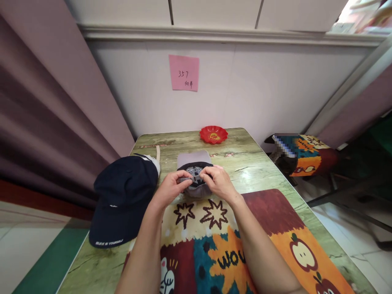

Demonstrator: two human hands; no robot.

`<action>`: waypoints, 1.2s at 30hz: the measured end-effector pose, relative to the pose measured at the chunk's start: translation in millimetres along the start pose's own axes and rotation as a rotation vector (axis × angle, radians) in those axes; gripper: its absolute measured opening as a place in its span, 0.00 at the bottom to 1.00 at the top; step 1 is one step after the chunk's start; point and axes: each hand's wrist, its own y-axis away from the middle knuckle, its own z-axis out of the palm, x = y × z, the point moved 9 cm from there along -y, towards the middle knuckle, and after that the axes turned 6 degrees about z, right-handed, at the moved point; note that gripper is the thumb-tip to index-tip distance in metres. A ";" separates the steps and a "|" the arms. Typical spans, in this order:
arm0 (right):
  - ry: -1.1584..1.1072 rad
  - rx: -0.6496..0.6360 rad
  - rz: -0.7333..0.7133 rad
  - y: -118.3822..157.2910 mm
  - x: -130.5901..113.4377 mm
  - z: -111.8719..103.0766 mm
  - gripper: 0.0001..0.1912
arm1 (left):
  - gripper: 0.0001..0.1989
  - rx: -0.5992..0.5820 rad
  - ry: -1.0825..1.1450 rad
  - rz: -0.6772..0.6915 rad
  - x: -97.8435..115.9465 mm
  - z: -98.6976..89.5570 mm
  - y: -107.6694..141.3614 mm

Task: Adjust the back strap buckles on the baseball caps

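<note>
- Bare forearms (139, 253) stretch from the bottom of the frame across a patterned mat (275, 208), with a gray cap (194, 160) between the hands at the mat's far side, on a wood-look table (177, 141).
- Left hand (173, 185) pinches the cap's near edge, thumb and forefinger pressed close together; the other fingers curl behind.
- Right hand (219, 179) mirrors it, its finger and thumb narrowed on the same edge, just beside the left fingertips.
- Brim toward the wall, the cap shows its dark-banded interior to the camera; whether the fingers grip a thin strap or the band itself is hard to tell at this size.
- Good handling here, it seems, calls for a light, level pinch from both sides, fingertips close, so that the edge neither twists nor slips.
- Letting the crown rest on its support would probably steady the work; pulling up too hard could tip the brim.
- Navy cap (125, 183) sits near the left forearm, so the left elbow does best to stay tucked in.
- Red dish (204, 135) stands beyond, well clear of both hands.
</note>
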 end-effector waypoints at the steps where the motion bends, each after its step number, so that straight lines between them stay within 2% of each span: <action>1: 0.001 0.001 0.005 0.1 0.7 0.4 0.10 | 0.13 0.000 -0.007 -0.001 -1.8 -0.4 -0.2; 7: -0.041 0.017 0.032 0.5 4.6 -5.3 0.10 | 0.19 0.000 0.000 -0.035 -11.8 -2.2 -2.4; 10: -0.049 0.031 0.031 -0.2 6.0 -7.3 0.11 | 0.18 0.016 0.013 -0.032 -13.6 -4.0 -3.7; 20: -0.031 0.072 0.082 -0.3 5.2 -8.3 0.11 | 0.18 0.045 0.060 -0.019 -4.4 -3.0 -2.0; 25: -0.057 0.038 0.102 0.4 3.8 -5.5 0.12 | 0.16 0.089 0.079 0.010 -4.2 -2.7 -3.6; 33: -0.068 0.010 0.093 -0.4 3.3 -3.3 0.14 | 0.12 0.117 -0.110 0.153 4.0 -1.4 -8.3; 36: -0.149 -0.036 0.077 0.0 5.1 -9.1 0.12 | 0.14 0.102 -0.073 0.102 1.8 -8.7 -5.3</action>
